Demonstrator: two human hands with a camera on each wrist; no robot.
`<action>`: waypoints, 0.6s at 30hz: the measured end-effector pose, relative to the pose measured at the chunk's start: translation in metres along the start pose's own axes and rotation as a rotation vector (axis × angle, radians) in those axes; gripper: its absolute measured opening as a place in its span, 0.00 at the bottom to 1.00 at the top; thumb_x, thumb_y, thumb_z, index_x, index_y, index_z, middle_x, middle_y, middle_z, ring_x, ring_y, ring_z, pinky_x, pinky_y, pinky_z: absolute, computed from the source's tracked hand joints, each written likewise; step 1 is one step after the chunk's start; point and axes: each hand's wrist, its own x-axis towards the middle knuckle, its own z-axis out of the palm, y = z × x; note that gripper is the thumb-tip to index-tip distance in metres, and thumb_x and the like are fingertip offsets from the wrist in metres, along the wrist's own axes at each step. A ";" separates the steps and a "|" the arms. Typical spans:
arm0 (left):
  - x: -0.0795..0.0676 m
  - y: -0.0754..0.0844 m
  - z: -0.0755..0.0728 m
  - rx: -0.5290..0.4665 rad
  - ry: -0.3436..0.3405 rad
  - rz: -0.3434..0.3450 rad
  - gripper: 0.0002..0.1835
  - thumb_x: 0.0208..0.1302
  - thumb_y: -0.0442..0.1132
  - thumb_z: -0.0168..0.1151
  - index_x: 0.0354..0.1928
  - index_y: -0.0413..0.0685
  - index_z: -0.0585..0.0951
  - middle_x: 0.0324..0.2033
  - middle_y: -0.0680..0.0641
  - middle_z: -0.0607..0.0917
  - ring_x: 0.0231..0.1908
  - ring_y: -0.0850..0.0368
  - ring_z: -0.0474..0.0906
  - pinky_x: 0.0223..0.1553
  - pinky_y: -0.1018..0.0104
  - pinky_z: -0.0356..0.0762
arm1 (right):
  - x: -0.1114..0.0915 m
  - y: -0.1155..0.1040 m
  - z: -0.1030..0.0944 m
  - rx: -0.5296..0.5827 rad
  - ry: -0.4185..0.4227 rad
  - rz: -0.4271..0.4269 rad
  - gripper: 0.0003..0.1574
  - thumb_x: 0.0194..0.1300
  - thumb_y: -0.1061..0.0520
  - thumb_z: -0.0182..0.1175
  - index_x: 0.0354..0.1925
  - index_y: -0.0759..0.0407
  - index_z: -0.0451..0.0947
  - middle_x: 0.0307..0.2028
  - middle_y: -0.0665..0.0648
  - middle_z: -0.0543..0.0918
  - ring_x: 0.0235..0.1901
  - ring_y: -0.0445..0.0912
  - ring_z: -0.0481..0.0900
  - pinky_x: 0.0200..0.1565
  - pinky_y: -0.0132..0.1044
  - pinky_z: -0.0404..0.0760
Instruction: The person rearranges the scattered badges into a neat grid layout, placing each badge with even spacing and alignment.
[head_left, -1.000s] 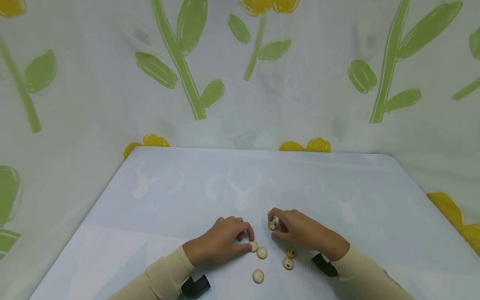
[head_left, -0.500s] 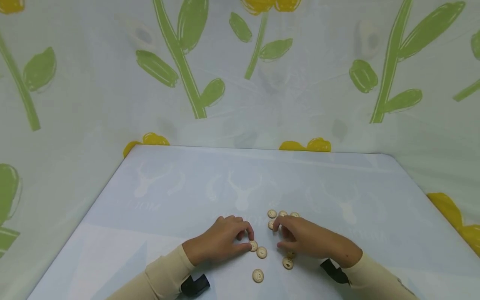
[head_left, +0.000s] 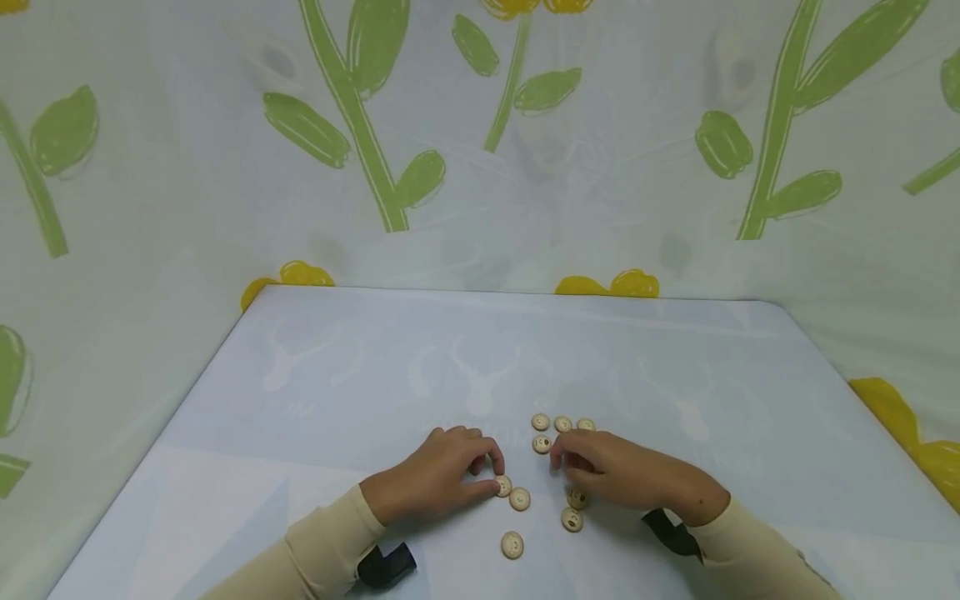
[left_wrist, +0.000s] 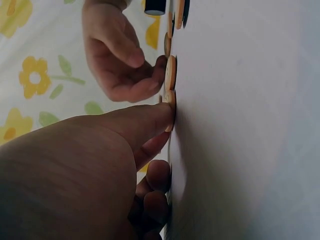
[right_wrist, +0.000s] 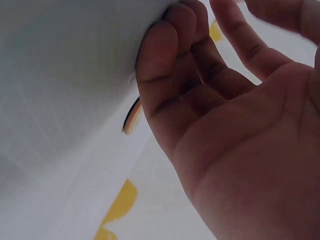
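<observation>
My left hand (head_left: 435,471) rests low on the table, thumb and index finger pinching the edge of a small round wooden disc (head_left: 504,486) with a face drawn on it. A second such disc (head_left: 520,499) lies right beside it. In the left wrist view the thumb presses on the rim of the pinched disc (left_wrist: 172,120). My right hand (head_left: 626,471) hovers close over the table with loosely bent fingers, nothing showing between them. Its index fingertip is just right of another face disc (head_left: 542,444). In the right wrist view the palm and bent fingers (right_wrist: 157,50) show.
Behind the right hand is a row of discs (head_left: 562,424). Two more, one (head_left: 572,520) partly against the other (head_left: 577,498), lie below that hand. A single disc (head_left: 512,545) lies nearest me. The pale table (head_left: 360,358) meets a flower-patterned curtain (head_left: 480,217) behind.
My right hand has let go of a disc in the upper group and drawn to the right, uncovering the back row. The left hand keeps its pinch in the same place.
</observation>
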 end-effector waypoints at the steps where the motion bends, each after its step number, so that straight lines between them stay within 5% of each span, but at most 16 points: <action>1: 0.000 0.000 0.000 -0.001 -0.001 -0.002 0.05 0.65 0.51 0.67 0.39 0.65 0.81 0.27 0.63 0.72 0.34 0.68 0.67 0.40 0.64 0.59 | -0.001 0.001 0.000 -0.004 -0.003 -0.005 0.08 0.71 0.61 0.55 0.45 0.49 0.77 0.32 0.44 0.75 0.32 0.34 0.71 0.35 0.30 0.73; 18: 0.000 0.001 0.000 -0.013 -0.001 -0.008 0.04 0.65 0.50 0.67 0.38 0.64 0.81 0.28 0.63 0.73 0.34 0.68 0.68 0.41 0.63 0.59 | -0.008 0.000 -0.003 -0.057 -0.041 -0.031 0.16 0.54 0.59 0.71 0.39 0.44 0.78 0.31 0.44 0.75 0.33 0.36 0.72 0.38 0.29 0.73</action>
